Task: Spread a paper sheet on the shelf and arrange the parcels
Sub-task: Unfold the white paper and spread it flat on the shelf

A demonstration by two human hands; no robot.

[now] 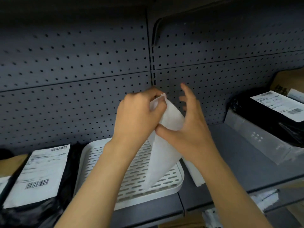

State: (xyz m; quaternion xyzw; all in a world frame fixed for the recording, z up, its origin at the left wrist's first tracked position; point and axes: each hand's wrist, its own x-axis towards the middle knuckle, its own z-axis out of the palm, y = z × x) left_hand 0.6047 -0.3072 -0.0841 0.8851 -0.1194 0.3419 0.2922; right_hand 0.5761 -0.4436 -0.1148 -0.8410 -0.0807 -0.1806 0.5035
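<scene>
A folded white paper sheet [164, 150] hangs in the air above the grey shelf [238, 162]. My left hand [138, 119] pinches its top corner. My right hand [189, 129] grips the sheet's side with the thumb, its fingers spread behind it. A black parcel with a white barcode label [37, 176] lies on the shelf at the left. Another black parcel with a label [269, 109] rests at the right on a clear plastic packet [256, 139].
A white slotted tray [131, 175] lies on the shelf under the sheet. A white paper roll [194, 173] lies just right of the tray. Brown cardboard boxes stand at the far right [289, 79] and far left. A perforated grey back panel [74, 76] closes the shelf behind.
</scene>
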